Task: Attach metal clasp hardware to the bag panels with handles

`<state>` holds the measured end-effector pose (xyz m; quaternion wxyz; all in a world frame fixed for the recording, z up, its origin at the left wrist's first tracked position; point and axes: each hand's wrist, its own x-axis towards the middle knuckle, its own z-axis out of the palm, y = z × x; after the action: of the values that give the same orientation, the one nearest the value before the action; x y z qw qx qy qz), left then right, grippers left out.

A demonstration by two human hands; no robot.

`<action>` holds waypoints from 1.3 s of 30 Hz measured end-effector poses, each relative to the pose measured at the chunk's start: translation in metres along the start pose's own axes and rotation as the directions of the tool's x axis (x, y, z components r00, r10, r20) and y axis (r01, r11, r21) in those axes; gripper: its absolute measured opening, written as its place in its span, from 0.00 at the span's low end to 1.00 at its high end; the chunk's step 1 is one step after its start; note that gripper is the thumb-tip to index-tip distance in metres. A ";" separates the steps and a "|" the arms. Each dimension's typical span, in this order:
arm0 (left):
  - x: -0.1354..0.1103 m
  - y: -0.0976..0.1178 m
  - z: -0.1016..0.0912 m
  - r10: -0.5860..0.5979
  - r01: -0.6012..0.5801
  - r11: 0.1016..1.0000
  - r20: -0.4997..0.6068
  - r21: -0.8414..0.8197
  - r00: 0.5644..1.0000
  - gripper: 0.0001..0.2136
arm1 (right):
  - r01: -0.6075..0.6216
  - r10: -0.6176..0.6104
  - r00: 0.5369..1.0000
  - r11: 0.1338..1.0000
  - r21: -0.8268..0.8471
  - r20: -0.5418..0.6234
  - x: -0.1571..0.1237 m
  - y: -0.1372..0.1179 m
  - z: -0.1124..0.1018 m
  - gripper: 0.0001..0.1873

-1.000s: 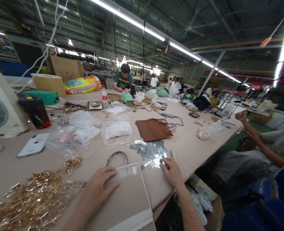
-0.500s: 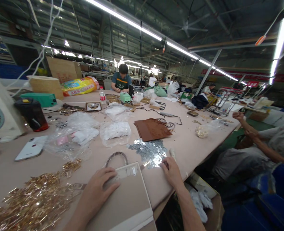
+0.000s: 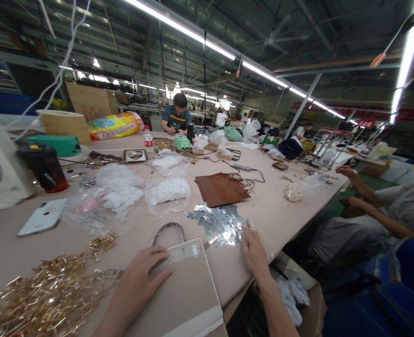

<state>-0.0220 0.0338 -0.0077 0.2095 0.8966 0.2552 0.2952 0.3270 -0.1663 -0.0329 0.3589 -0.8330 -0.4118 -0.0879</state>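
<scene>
My left hand (image 3: 147,276) lies with fingers apart on a flat beige bag panel (image 3: 189,290), near its top edge. A small silver metal plate (image 3: 195,252) sits in the panel's upper corner, and a braided handle (image 3: 168,226) arches beyond that edge. My right hand (image 3: 254,255) is at the right edge of a pile of flat silver metal plates (image 3: 216,222), its fingers drawn together. Whatever they grip is hidden. Just beyond its fingertips is a short whitish cylindrical object (image 3: 250,222); I cannot tell whether they touch.
Gold metal fittings (image 3: 48,295) are heaped at the left. Brown panels (image 3: 223,188) lie behind the silver plates. Plastic bags (image 3: 168,194), a phone (image 3: 41,217) and a dark tumbler (image 3: 43,166) stand about. A co-worker (image 3: 177,117) sits opposite; another person's arm (image 3: 379,213) is at right.
My right hand has shifted slightly right, away from the silver plates and towards the whitish cylindrical object. My left hand stays on the bag panel. The seated person's hand at right has lowered.
</scene>
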 end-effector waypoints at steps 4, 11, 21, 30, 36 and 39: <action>0.000 -0.003 0.002 0.009 -0.009 1.000 -0.010 0.012 1.000 0.16 | -0.030 0.052 0.990 0.986 -0.163 0.128 0.010 -0.006 0.000 0.23; -0.001 -0.003 0.002 0.005 -0.005 1.000 -0.012 -0.001 1.000 0.15 | -0.094 0.138 0.976 0.965 -0.244 0.170 0.018 -0.012 0.002 0.18; -0.002 0.009 -0.002 -0.010 0.009 1.000 -0.049 -0.018 0.999 0.15 | -0.117 0.117 0.993 0.993 0.005 -0.026 0.005 -0.011 0.000 0.18; -0.006 0.026 -0.007 -0.123 0.124 0.992 -0.007 0.035 0.992 0.28 | -0.197 0.261 0.963 0.847 0.493 -0.064 -0.015 -0.057 0.005 0.27; -0.007 0.026 -0.006 -0.123 0.123 0.992 -0.002 0.026 0.992 0.28 | -0.062 -0.161 0.950 0.742 0.667 0.267 -0.024 -0.152 0.034 0.18; -0.007 0.026 -0.005 -0.119 0.119 0.993 -0.025 0.015 0.993 0.26 | -0.050 -0.271 0.885 0.752 0.657 0.378 -0.027 -0.183 0.052 0.14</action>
<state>-0.0209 0.0108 0.0065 0.2164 0.8777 0.3132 0.2911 0.1651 -0.0740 0.0133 0.5136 -0.6264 -0.5376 0.2342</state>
